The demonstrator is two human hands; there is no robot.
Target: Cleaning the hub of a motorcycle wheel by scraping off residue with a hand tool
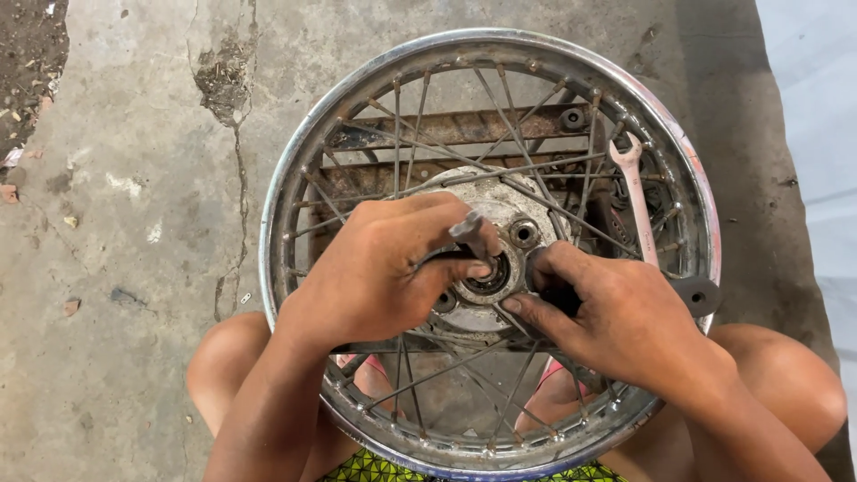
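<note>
A spoked wheel [295, 178] with a chrome rim lies flat over a rusty metal frame [464, 128] on the cracked concrete floor [134, 178], directly in front of the person's bent knees. At the wheel's middle sits the grey hub [500, 207] with its round bearing opening [491, 272]. The left hand [379, 268] rests on the hub, fingers curled and pressed together around a small dark metal tool [469, 230], whose end sticks up between thumb and forefinger just above the bearing. The right hand [607, 312] lies on the hub's right side, fingers bent and closed on a dark object that is mostly hidden under them; its thumb tip touches the hub edge near the bearing. A silver open-ended spanner [636, 192] lies across the spokes to the right, near the rim, apart from both hands.
</note>
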